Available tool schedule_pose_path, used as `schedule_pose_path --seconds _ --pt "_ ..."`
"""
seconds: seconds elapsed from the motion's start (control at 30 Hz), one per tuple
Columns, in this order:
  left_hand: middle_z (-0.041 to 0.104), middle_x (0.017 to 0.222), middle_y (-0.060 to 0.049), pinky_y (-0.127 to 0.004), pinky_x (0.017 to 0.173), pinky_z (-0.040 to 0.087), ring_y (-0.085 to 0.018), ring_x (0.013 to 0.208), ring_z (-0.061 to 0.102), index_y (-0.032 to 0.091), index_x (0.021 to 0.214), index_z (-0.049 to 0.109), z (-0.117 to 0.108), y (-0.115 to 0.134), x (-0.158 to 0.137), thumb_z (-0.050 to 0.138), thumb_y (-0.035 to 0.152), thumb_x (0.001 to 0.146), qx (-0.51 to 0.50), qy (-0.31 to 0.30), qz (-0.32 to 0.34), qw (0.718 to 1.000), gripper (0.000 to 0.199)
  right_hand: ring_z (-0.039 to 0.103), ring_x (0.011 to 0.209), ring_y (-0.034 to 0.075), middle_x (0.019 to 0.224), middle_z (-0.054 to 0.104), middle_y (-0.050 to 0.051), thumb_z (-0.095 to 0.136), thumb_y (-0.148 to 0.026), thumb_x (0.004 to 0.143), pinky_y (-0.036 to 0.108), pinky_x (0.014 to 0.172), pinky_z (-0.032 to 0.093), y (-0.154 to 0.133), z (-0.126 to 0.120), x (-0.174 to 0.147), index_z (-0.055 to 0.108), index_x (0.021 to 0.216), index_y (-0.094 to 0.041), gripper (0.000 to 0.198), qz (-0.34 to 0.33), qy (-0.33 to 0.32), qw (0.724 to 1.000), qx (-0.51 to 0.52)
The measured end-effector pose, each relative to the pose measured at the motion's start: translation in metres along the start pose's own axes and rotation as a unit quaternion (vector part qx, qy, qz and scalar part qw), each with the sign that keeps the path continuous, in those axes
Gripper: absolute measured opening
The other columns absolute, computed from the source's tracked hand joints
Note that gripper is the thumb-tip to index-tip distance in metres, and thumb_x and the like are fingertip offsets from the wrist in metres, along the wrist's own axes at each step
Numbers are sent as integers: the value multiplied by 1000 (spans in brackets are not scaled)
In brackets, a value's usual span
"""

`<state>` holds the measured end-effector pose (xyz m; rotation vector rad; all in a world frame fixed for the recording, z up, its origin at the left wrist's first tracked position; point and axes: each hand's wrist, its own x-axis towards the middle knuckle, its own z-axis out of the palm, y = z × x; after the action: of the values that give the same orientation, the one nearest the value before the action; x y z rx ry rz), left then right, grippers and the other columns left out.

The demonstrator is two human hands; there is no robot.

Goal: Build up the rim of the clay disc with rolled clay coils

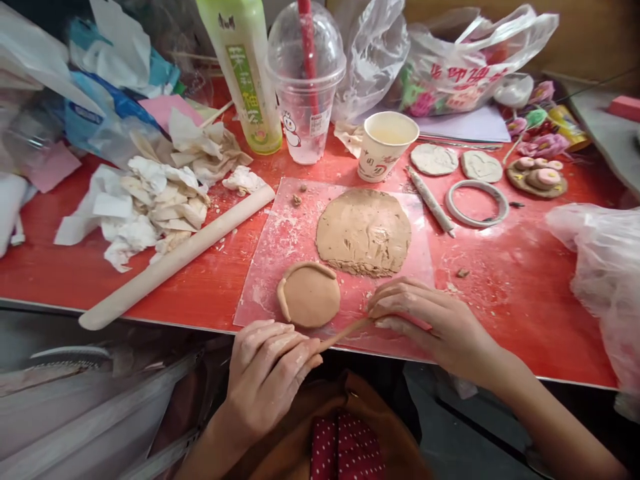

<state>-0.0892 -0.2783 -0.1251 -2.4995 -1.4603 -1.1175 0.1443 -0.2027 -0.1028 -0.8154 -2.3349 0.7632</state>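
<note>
Between my two hands stretches a thin strip of brown clay (345, 333), just over the table's front edge. My left hand (273, 363) pinches its left end, and my right hand (413, 310) has its fingers closed on the other end. Right above my left hand lies a round clay disc (311, 297) with rolled clay coils along its upper and left rim. Behind it, a larger flattened clay slab (364, 230) with a ragged lower edge rests on a clear plastic sheet (265, 253).
A wooden rolling pin (180, 257) lies at left beside crumpled tissues (150, 200). Farther back stand a green bottle (245, 73), a domed plastic cup (306, 93) and a paper cup (385, 150). At right are a tape ring (477, 223), a pen-like tool (431, 203) and a plastic bag (603, 267).
</note>
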Motion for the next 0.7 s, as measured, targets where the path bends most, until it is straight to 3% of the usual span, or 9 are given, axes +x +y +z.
schedule_pose_path --seconds 0.2,0.5,0.7 --pt "59 87 -3 -33 87 45 -16 92 52 20 90 64 -5 -16 3 68 19 76 29 2 -30 999 15 55 78 13 82 65 4 53 -12 85 27 70 49 4 10 20 58 89 -16 7 -12 11 1000 -25" --pt "58 96 -6 -33 89 43 -18 97 51 20 98 63 -4 -31 6 67 27 77 36 -32 -36 998 23 55 81 14 83 63 3 48 -19 89 28 72 47 8 15 27 58 91 -20 10 43 -19 998 -37" --pt "57 95 -4 -34 91 43 -18 98 52 22 98 62 -10 -38 -4 68 34 75 74 -23 -36 996 27 54 81 14 83 63 3 48 -19 89 28 72 47 8 17 27 57 92 -20 10 57 -15 997 -40"
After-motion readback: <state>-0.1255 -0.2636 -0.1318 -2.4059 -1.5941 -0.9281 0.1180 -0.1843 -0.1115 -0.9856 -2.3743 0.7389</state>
